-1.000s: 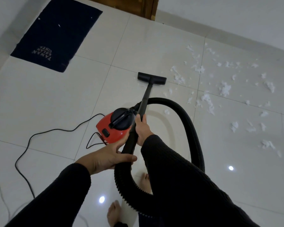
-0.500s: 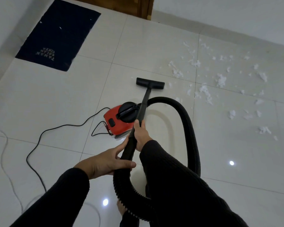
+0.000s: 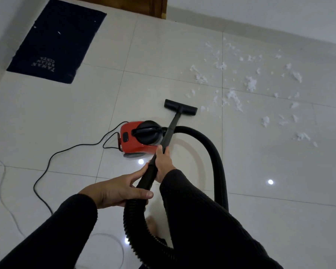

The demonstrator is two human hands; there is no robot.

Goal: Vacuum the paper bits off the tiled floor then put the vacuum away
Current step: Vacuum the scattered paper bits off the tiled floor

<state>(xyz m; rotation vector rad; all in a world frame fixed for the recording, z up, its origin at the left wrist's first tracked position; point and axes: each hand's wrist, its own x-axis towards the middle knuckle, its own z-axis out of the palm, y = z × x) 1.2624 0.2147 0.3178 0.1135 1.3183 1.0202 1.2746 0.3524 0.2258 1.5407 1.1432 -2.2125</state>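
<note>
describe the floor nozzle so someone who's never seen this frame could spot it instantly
Start at the red vacuum on the white tiled floor. A black wand, held by both hands, runs up and away from it. At its far end lies the nozzle: a flat black crossbar forming a T with the wand, just left of the scattered paper bits, and the only black bar lying flat on the tiles.

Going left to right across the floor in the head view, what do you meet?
White cable → dark blue mat → black power cord → red vacuum body → black floor nozzle → scattered paper bits.
</note>
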